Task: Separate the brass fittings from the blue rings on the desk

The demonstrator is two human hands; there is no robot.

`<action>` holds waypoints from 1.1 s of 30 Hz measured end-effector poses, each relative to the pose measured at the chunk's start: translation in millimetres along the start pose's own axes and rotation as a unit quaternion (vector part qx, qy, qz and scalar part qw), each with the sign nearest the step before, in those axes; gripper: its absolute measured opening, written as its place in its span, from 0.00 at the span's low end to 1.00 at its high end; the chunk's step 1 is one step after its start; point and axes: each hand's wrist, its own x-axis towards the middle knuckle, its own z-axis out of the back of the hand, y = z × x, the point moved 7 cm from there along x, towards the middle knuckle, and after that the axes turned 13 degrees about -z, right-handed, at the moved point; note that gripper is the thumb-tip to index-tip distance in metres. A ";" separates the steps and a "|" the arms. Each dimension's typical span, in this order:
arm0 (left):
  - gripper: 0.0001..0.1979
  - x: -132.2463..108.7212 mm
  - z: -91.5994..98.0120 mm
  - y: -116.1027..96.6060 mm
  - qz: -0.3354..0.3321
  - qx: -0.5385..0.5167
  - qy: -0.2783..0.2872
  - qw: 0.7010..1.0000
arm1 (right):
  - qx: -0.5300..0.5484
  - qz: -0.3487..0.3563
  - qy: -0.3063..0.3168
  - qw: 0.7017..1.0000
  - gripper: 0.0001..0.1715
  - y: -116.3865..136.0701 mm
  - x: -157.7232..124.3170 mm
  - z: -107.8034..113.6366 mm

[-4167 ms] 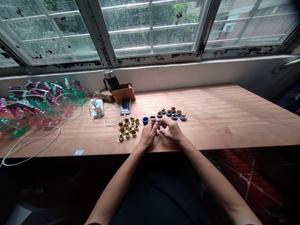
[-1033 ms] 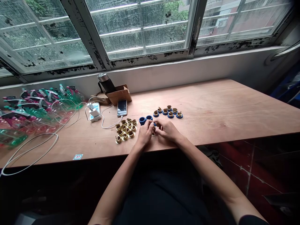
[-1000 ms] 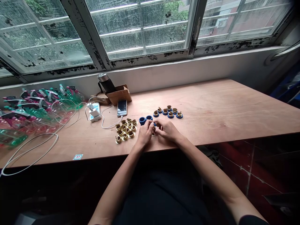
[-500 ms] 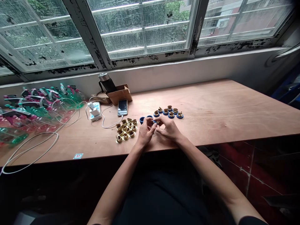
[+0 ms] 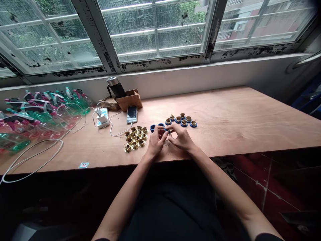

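Head view: a blue piece [image 5: 167, 130] is pinched in the fingertips of both the left hand [image 5: 156, 142] and the right hand [image 5: 183, 138]. More of it is exposed than one second ago, and the thin rings [image 5: 166, 143] at six o'clock are less covered. Seven blue-and-gold pieces [image 5: 178, 119] at two o'clock and the gold pieces [image 5: 136, 138] at eight have been left unmoved.

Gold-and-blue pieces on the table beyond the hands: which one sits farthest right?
The gold-and-blue piece at the right end of the cluster; the other six pieces there all sit to its left.
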 end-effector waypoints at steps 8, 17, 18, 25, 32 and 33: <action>0.18 1.8 0.0 -7.7 -0.028 0.004 0.002 1.000 | 0.011 -0.018 0.006 1.000 0.21 0.2 2.1 1.9; 0.16 1.1 -3.2 0.2 -0.012 -0.030 0.004 0.999 | -0.014 0.016 -0.004 1.000 0.19 2.3 -0.3 0.6; 0.16 0.8 -2.9 -0.4 -0.014 -0.024 0.003 1.000 | -0.015 0.017 -0.002 1.000 0.20 1.3 -0.4 -0.3; 0.17 0.3 0.6 -4.4 -0.018 0.012 -0.007 1.000 | 0.002 0.023 0.001 1.000 0.19 3.8 0.9 -0.4; 0.17 2.0 1.2 -5.3 -0.042 0.009 -0.009 0.999 | 0.021 -0.024 0.012 0.999 0.23 -6.5 2.5 0.0; 0.17 2.2 1.0 -5.5 -0.045 0.006 -0.008 0.999 | 0.024 -0.029 0.013 0.999 0.23 -7.8 2.3 -0.3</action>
